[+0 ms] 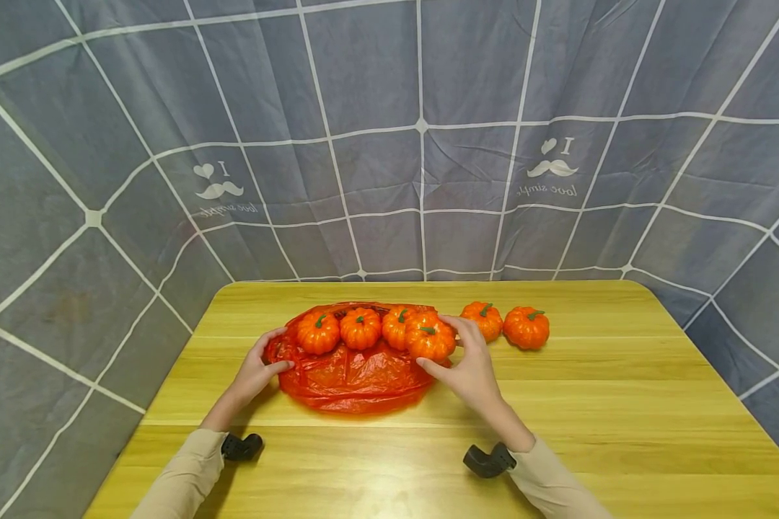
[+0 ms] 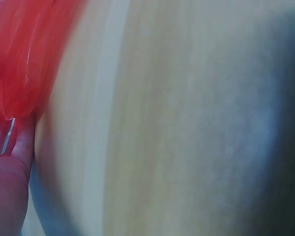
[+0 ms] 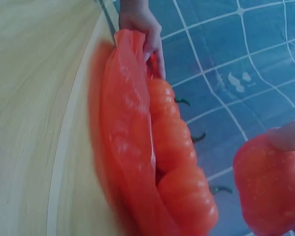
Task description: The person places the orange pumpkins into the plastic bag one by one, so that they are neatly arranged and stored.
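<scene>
A red plastic bag [image 1: 363, 382] lies spread on the table, with three small orange pumpkins with green stems in a row at its opening: a left one [image 1: 318, 333], a middle one [image 1: 361, 329] and a right one [image 1: 394, 328]. My left hand [image 1: 254, 373] grips the bag's left end, thumb on the near side. In my right hand [image 1: 472, 369] another small pumpkin [image 1: 430, 339] is held between thumb and fingers. It hangs over the bag's right end and partly covers the right pumpkin; in the right wrist view this held pumpkin [image 3: 268, 189] is apart from the row.
Two more small pumpkins, one nearer [image 1: 482, 321] and one farther right [image 1: 526, 328], sit on the wooden table [image 1: 623, 404] beyond my right hand. A grey curtain [image 1: 376, 173] with white lines hangs behind the table and along its sides.
</scene>
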`<state>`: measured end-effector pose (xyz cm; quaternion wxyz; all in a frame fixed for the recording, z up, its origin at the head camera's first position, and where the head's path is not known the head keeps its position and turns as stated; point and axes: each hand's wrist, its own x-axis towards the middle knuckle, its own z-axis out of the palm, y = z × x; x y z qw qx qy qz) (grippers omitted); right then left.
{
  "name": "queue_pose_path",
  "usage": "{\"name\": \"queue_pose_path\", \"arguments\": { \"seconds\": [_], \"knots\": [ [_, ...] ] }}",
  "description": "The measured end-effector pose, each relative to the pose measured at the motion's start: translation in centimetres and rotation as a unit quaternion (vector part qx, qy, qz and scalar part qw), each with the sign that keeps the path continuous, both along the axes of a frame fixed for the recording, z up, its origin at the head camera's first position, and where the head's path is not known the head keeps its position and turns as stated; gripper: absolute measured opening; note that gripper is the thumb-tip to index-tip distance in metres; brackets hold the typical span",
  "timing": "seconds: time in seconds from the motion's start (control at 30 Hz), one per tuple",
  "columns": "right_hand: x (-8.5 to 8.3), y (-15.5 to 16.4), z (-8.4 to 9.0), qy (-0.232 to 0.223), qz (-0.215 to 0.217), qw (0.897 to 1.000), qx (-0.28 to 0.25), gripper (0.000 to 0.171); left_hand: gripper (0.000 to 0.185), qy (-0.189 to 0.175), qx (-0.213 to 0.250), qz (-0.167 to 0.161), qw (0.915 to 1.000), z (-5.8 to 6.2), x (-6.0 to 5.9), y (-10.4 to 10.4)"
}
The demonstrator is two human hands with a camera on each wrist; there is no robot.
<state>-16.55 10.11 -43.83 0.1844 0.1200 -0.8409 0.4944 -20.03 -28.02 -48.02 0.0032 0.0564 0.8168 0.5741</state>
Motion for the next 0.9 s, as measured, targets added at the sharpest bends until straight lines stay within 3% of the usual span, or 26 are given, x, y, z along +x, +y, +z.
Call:
{"name": "queue_pose_path", "arguments": {
  "seconds": [0.4, 0.9],
  "knots": [
    [-0.1, -3.4, 0.1, -0.018, 0.031, 0.999, -0.028, 0.069, 0.068, 0.001, -0.006, 0.002, 1.0000, 0.1, 0.1, 0.0],
    [-0.3, -6.8, -0.3, -0.003, 0.067, 0.997, -0.027, 0.069, 0.067, 0.008, 0.005, -0.002, 1.0000, 0.0, 0.0, 0.0]
  ]
}}
